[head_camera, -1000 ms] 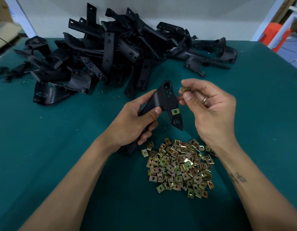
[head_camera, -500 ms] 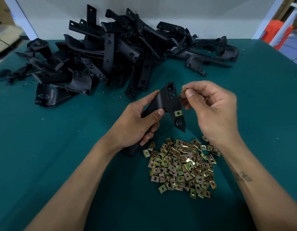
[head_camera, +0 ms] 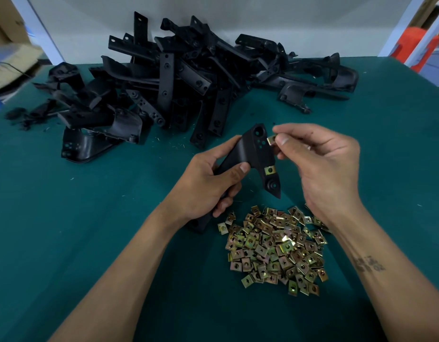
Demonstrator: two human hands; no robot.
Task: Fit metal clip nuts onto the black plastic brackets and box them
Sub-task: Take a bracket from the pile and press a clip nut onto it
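Observation:
My left hand [head_camera: 208, 183] grips a black plastic bracket [head_camera: 253, 154] by its stem and holds it up over the green table. One brass-coloured clip nut [head_camera: 270, 170] sits fitted on the bracket's lower right edge. My right hand [head_camera: 322, 166] pinches a second clip nut [head_camera: 271, 139] between thumb and forefinger, right against the bracket's upper right edge. A heap of loose clip nuts [head_camera: 275, 248] lies on the table below both hands.
A big pile of black brackets [head_camera: 179, 75] fills the back of the green table [head_camera: 65, 218]. Cardboard boxes [head_camera: 9, 62] stand off the far left edge. An orange stool [head_camera: 420, 48] is at the far right behind the table.
My right hand has brought the pinched clip nut down and left until it meets the bracket's upper edge. The left hand has kept its grip on the bracket.

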